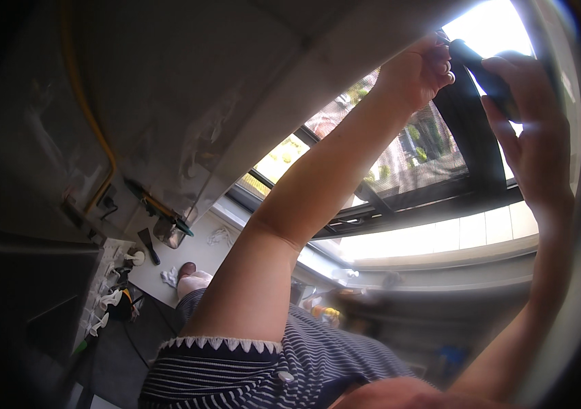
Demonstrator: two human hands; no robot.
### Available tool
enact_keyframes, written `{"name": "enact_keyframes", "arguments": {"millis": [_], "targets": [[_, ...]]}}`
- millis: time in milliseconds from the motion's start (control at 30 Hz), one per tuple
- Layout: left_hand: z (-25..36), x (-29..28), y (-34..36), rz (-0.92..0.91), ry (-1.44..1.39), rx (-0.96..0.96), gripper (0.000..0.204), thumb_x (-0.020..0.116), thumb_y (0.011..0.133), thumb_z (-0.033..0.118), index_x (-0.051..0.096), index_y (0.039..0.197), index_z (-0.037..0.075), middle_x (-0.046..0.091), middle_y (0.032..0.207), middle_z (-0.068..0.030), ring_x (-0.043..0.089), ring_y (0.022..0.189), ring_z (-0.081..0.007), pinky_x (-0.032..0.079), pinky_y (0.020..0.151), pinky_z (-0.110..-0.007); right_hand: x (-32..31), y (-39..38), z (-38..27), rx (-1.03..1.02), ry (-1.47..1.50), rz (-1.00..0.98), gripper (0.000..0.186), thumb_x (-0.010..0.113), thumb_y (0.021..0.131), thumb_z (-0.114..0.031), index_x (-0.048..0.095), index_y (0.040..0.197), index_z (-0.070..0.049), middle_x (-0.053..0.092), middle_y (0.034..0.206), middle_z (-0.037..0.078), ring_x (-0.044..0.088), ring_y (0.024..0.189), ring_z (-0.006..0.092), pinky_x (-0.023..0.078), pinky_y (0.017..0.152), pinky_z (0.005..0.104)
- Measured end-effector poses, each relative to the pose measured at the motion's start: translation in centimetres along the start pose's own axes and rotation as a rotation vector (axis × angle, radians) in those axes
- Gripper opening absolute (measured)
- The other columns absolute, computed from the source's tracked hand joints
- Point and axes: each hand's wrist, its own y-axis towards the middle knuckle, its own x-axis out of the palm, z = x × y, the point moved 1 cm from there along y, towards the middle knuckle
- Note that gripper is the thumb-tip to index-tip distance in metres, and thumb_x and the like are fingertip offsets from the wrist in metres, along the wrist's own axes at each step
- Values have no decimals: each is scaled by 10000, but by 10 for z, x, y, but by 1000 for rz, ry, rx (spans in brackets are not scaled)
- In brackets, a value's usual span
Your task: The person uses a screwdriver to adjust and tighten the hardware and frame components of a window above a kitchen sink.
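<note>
Both my arms reach up to a dark-framed window (481, 157) with a mesh screen (420, 146). My left hand (430, 71) is at the upper part of the frame, its fingers curled closed. What they pinch, if anything, is hidden. To the right of it, against the bright opening, my right hand (532, 129) is wrapped round a dark, thick-handled tool (492, 78). The tool's narrower end points up and left toward my left fingers. Glare and shadow hide its exact kind.
A pale sill (427, 249) runs below the window. Lower left, a white surface (164, 276) bears a dark-handled scraper (148, 247) and a clear container (168, 232) of tools. A yellow cable (89, 116) hangs along the wall. White hooks or clips (106, 300) line a strip nearby.
</note>
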Motion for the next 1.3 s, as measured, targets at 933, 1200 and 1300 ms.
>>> {"name": "enact_keyframes", "arguments": {"millis": [933, 1200, 1300], "targets": [[-3, -55, 8, 361, 735, -152, 294, 530, 897, 288, 554, 938, -2, 635, 848, -160, 658, 755, -275, 538, 656, -382, 6, -27, -1, 81, 7, 187, 345, 648, 752, 39, 556, 1067, -67, 575, 1061, 120, 615, 899, 268, 517, 725, 315], [-29, -31, 20, -162, 2312, 1141, 183, 640, 763, 214, 664, 888, 82, 583, 1035, -99, 504, 1039, -240, 349, 878, -438, 1, -90, 22, 260, -63, 263, 388, 663, 768, -9, 551, 1131, -88, 589, 1099, 97, 608, 977, 260, 555, 756, 314], [-29, -43, 30, -267, 2472, 1181, 258, 630, 772, 256, 660, 963, 85, 569, 1080, -95, 461, 1105, -256, 274, 938, -502, 4, -109, 26, 275, -129, 276, 416, 679, 761, -26, 542, 1146, -103, 592, 1107, 94, 606, 989, 248, 556, 761, 315]]}}
